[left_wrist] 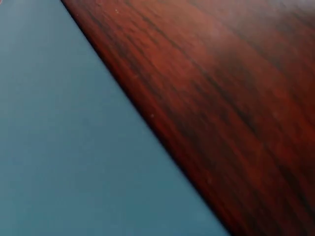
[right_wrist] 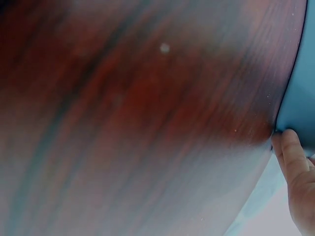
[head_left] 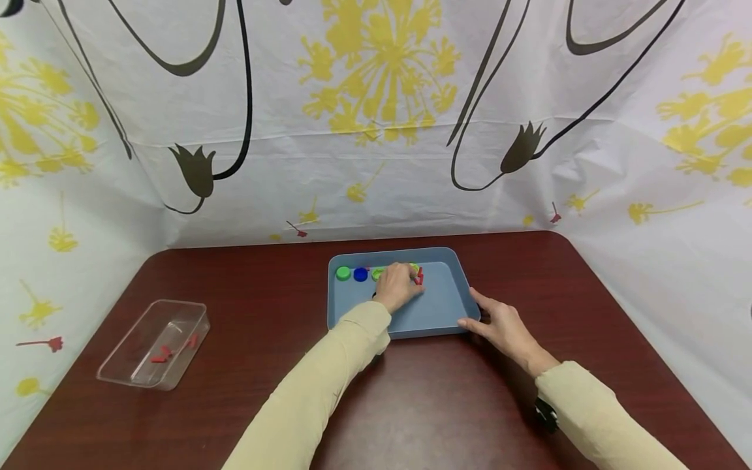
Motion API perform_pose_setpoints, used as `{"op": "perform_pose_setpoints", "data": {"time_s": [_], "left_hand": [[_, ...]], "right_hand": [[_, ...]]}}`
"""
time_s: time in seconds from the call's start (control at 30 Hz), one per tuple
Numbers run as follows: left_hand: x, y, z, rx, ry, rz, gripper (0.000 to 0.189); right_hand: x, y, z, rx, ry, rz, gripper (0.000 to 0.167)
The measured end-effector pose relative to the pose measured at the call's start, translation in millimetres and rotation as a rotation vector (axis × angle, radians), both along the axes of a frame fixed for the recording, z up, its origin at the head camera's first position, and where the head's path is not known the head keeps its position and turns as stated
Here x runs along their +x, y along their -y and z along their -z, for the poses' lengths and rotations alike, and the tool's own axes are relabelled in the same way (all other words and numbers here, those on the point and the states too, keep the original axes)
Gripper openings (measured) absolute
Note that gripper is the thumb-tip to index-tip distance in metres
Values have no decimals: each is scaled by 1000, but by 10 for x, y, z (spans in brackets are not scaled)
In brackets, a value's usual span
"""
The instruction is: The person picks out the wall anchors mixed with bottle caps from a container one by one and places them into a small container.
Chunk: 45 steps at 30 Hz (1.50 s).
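A shallow blue-grey tray (head_left: 437, 313) lies near the back of the table. My left hand (head_left: 395, 286) reaches over it, thumb and forefinger pinching at small red pieces (head_left: 420, 275); the exact grip is too small to see clearly. In a row along the tray's back are a green cap (head_left: 343, 273), a blue cap (head_left: 361, 274) and a lime-green cap (head_left: 378, 273), with another lime cap partly hidden behind the fingers. My right hand (head_left: 504, 326) holds the tray's front right corner between thumb and fingers. The right wrist view shows fingertips (right_wrist: 294, 152) against the tray edge.
On the left of the dark red wooden table (head_left: 247, 339) stands a clear plastic container (head_left: 126, 365) with several red pieces (head_left: 166, 352) in it. A white patterned sheet (head_left: 364, 189) hangs behind and at both sides of the table.
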<state>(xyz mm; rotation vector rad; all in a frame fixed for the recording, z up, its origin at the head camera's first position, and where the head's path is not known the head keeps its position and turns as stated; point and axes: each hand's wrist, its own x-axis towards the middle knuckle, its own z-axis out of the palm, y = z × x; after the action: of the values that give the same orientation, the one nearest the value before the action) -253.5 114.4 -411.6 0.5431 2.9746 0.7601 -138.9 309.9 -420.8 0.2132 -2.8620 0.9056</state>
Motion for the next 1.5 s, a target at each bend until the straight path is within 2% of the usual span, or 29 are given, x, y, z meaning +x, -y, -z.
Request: {"op": "perform_pose_setpoints", "data": {"time_s": [0.2,0.63,0.87,1.07,1.3,1.5], "left_hand": [[0,-13,31,-28,-2,-18,30],[7,16,62,-9,15,-60,29],[0,5,74,-35,-6,-77,24],[1,7,79,-45,-14,-75,22],[21,55,25,17,12,-47,24],[23,89,16,53,3,-25,24]], "right_hand": [[2,17,-8,0,8,0,74],[0,45,-6,-7,-10,-9,74],[-4,59,-1,-7,-15,-9,73],[1,51,4,-5,-11,-12,73],[1,17,-3,0,-6,-1,74],[2,5,-4,-2,-3,1,74]]}}
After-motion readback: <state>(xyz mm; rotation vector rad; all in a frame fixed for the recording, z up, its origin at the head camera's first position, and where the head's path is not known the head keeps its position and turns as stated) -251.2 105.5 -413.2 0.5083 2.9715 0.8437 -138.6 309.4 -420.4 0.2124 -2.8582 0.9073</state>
